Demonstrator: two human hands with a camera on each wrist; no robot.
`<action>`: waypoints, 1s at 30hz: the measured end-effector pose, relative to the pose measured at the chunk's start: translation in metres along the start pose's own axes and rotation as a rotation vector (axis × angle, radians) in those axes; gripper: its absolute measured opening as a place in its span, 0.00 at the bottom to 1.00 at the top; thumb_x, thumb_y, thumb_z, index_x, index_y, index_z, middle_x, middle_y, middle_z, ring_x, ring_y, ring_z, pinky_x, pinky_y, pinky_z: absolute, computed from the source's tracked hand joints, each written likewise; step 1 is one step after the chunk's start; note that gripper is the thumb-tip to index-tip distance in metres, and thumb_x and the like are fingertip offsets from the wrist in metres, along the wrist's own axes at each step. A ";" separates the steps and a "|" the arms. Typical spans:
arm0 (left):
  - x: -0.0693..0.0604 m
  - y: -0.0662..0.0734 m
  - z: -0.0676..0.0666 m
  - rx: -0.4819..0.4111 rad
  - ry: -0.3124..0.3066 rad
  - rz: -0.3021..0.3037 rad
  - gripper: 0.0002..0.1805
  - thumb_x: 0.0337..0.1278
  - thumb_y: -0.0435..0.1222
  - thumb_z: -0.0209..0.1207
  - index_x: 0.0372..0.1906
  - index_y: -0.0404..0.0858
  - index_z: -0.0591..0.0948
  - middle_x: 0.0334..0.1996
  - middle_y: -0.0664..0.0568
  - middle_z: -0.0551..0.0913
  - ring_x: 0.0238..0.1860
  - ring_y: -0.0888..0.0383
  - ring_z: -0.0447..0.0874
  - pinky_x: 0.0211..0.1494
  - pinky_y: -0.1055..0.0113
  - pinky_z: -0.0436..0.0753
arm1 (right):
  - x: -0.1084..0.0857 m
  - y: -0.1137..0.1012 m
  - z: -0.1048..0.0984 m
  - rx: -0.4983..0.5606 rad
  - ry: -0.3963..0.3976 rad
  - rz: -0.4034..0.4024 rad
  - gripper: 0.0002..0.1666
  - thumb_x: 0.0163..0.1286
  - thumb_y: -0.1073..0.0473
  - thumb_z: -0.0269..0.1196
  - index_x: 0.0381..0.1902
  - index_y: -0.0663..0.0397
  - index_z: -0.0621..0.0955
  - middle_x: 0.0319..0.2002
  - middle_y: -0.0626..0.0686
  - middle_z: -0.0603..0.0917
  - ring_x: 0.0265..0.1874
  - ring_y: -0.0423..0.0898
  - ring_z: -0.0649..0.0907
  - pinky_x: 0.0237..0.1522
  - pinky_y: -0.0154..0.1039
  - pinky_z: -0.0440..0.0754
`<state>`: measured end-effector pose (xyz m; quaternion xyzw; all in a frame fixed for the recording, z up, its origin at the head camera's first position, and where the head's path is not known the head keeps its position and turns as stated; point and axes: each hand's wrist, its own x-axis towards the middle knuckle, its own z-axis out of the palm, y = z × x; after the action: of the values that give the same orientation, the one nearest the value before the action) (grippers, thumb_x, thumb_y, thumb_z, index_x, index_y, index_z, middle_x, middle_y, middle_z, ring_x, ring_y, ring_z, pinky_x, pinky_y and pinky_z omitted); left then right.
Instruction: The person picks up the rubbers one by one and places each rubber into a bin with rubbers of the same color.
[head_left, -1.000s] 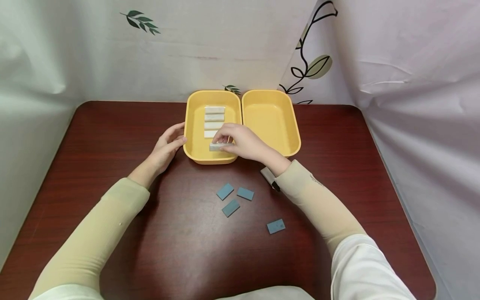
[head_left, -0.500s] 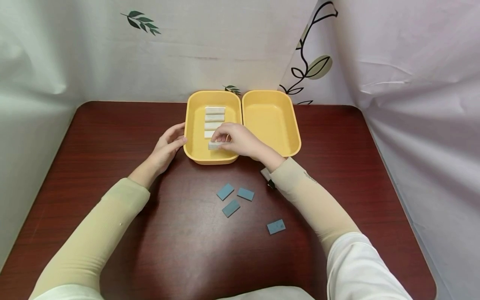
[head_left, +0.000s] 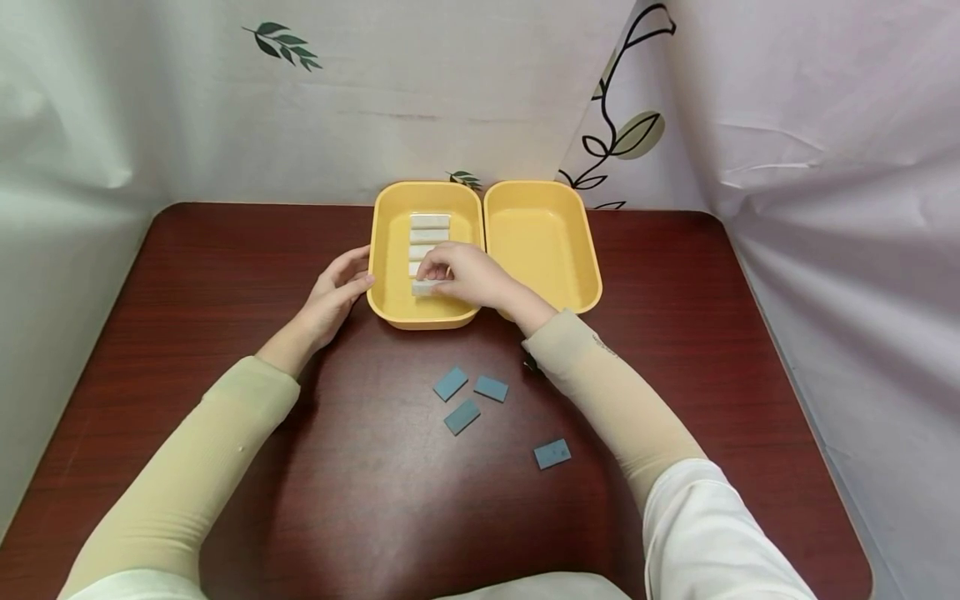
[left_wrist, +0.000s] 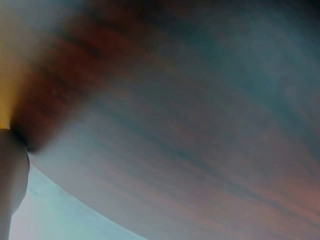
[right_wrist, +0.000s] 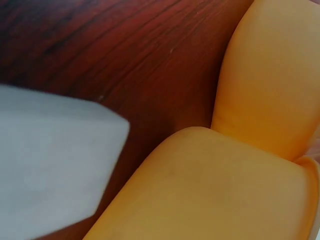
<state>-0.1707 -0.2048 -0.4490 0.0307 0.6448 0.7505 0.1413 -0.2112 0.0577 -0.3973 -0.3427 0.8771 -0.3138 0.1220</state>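
My right hand [head_left: 471, 275] reaches into the left yellow tub [head_left: 385, 302] and pinches a whitish rectangular block [head_left: 422, 288] between thumb and fingers. Just beyond it, several similar whitish blocks [head_left: 430, 236] lie in a column on the tub's floor. The held block is near that column's close end; whether it rests on the floor I cannot tell. My left hand [head_left: 330, 298] touches the tub's left side, thumb at the rim. In the left wrist view, only a blurred part of a finger [left_wrist: 12, 175] shows at the edge.
A second yellow tub [head_left: 542, 250] adjoins the first on the right. Several blue-grey tiles [head_left: 462, 416] lie on the dark red table [head_left: 360, 500]. A pale block [right_wrist: 50, 160] appears close up in the right wrist view. A white curtain [head_left: 337, 125] hangs behind the table.
My right hand has shifted slightly left and away from me with the block, closer to the column. The sleeve now covers the pale object on the table. My left hand has not moved.
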 end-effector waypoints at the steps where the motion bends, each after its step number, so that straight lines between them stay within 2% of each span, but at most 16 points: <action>1: 0.000 0.000 0.000 -0.003 0.000 0.000 0.31 0.79 0.29 0.52 0.81 0.37 0.63 0.63 0.58 0.75 0.63 0.62 0.73 0.66 0.78 0.75 | 0.001 0.000 0.000 -0.007 -0.006 0.002 0.07 0.72 0.66 0.71 0.46 0.56 0.89 0.44 0.54 0.87 0.46 0.48 0.83 0.53 0.38 0.83; 30: 0.000 0.000 0.001 0.006 0.012 -0.004 0.31 0.79 0.29 0.52 0.81 0.38 0.63 0.63 0.57 0.74 0.63 0.63 0.73 0.66 0.78 0.74 | 0.023 -0.004 0.005 -0.097 -0.130 0.074 0.08 0.71 0.68 0.69 0.46 0.55 0.88 0.43 0.53 0.85 0.45 0.46 0.81 0.54 0.37 0.79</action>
<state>-0.1705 -0.2042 -0.4487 0.0252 0.6481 0.7484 0.1387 -0.2243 0.0375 -0.3982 -0.3352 0.8935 -0.2434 0.1732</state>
